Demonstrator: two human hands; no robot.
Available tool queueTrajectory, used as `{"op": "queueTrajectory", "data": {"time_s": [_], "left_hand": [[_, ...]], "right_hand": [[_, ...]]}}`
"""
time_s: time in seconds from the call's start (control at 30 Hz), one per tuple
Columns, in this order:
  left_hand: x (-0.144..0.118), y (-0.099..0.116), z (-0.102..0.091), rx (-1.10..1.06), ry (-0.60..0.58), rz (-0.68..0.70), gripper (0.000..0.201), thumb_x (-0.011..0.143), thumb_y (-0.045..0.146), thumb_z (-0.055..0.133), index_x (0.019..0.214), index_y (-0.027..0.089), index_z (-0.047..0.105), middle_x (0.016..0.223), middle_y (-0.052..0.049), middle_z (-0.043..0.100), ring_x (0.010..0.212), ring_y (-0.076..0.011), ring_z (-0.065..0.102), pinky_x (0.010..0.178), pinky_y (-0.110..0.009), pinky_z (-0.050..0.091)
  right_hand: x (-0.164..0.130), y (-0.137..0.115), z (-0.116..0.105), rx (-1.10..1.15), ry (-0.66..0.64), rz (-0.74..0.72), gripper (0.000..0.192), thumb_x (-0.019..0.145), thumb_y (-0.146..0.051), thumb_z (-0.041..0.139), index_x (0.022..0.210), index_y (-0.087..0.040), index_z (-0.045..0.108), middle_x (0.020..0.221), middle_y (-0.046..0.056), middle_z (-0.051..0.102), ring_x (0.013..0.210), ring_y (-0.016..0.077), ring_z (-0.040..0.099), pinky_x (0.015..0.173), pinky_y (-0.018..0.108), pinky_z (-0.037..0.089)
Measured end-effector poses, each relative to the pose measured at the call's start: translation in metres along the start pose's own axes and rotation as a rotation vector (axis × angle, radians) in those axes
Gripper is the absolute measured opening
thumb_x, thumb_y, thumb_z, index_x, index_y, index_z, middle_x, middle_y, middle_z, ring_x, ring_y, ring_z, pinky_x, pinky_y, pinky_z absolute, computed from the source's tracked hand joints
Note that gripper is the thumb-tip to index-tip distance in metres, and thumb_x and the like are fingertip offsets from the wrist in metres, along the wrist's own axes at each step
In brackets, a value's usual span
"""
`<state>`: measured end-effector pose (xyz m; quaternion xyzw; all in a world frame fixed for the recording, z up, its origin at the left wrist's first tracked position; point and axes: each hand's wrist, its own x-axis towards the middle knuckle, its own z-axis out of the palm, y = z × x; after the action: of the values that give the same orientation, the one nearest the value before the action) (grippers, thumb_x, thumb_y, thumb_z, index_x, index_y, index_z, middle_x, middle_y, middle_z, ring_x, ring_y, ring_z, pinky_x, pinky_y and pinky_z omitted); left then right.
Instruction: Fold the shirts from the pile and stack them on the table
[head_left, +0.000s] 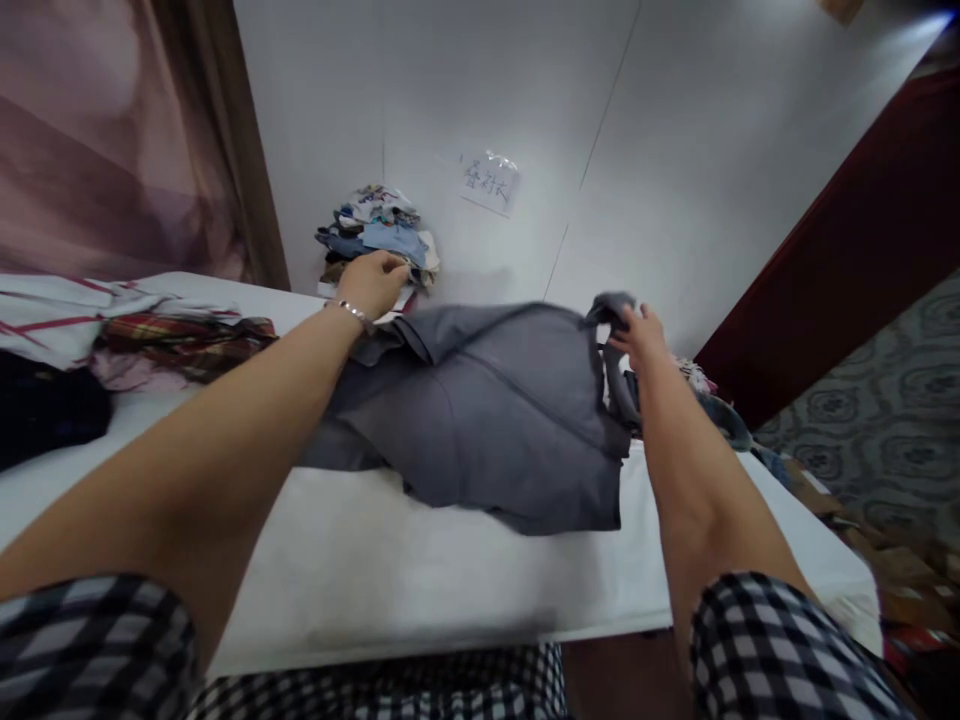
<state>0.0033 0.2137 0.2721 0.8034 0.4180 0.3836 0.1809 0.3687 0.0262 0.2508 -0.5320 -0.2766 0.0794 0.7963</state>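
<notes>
Currently spreading grey shirt (487,410) on table (375,570): left hand (373,283) pinches far edge, right hand (637,335) grips collar. I'd pull both corners taut next.

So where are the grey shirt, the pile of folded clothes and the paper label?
grey shirt (495,410), head view, middle of the cloth.
pile of folded clothes (379,232), head view, top.
paper label (490,183), head view, centre.

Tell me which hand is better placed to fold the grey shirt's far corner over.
Probably the right hand: it already grips a bunched corner of the grey shirt, while the left hand rests at its far edge.
</notes>
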Motion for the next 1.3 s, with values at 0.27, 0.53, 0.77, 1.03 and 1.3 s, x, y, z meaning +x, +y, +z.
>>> {"op": "queueTrajectory", "data": {"time_s": [0.27, 0.53, 0.77, 1.03, 1.3], "left_hand": [[-0.144, -0.081, 0.057, -0.042, -0.226, 0.043, 0.029, 0.086, 0.043, 0.048, 0.09, 0.022, 0.068, 0.093, -0.004, 0.073, 0.084, -0.0227, 0.066, 0.079, -0.033, 0.05], [-0.224, -0.103, 0.094, 0.102, -0.353, 0.154, 0.036, 0.084, 0.041, 0.055, 0.113, 0.022, 0.065, 0.12, -0.009, 0.068, 0.114, -0.0266, 0.059, 0.098, -0.043, 0.046], [-0.22, -0.101, 0.104, 0.299, -0.445, 0.314, 0.027, 0.084, 0.034, 0.06, 0.107, 0.022, 0.066, 0.107, -0.009, 0.069, 0.103, -0.0271, 0.062, 0.091, -0.043, 0.046], [-0.234, -0.067, 0.104, 0.175, -0.655, 0.356, 0.023, 0.095, 0.032, 0.046, 0.086, 0.018, 0.061, 0.085, -0.004, 0.068, 0.078, -0.0185, 0.064, 0.07, -0.029, 0.044], [-0.23, -0.04, 0.106, -0.013, -0.607, 0.413, 0.025, 0.094, 0.039, 0.046, 0.092, 0.022, 0.065, 0.092, -0.001, 0.068, 0.085, -0.0152, 0.063, 0.075, -0.026, 0.046]], "right_hand": [[-0.121, 0.097, -0.063, -0.246, -0.251, 0.3, 0.021, 0.065, -0.02, 0.077, 0.086, -0.019, 0.074, 0.084, 0.005, 0.074, 0.076, 0.0218, 0.069, 0.068, 0.038, 0.059], [-0.231, 0.127, -0.114, -0.542, -0.381, 0.14, 0.032, 0.065, -0.034, 0.081, 0.096, -0.027, 0.077, 0.11, 0.007, 0.073, 0.11, 0.0304, 0.063, 0.11, 0.054, 0.037], [-0.27, 0.13, -0.129, -0.752, -0.602, -0.052, 0.048, 0.074, -0.034, 0.074, 0.121, -0.029, 0.068, 0.132, 0.007, 0.062, 0.128, 0.0306, 0.052, 0.112, 0.053, 0.035], [-0.23, 0.113, -0.146, -1.127, -0.679, -0.351, 0.032, 0.09, -0.028, 0.043, 0.102, -0.021, 0.072, 0.107, 0.011, 0.073, 0.099, 0.0273, 0.068, 0.092, 0.046, 0.052], [-0.208, 0.096, -0.18, -1.295, -0.468, -0.259, 0.038, 0.084, -0.025, 0.04, 0.104, -0.017, 0.071, 0.122, 0.013, 0.067, 0.109, 0.0272, 0.065, 0.098, 0.044, 0.048]]}}
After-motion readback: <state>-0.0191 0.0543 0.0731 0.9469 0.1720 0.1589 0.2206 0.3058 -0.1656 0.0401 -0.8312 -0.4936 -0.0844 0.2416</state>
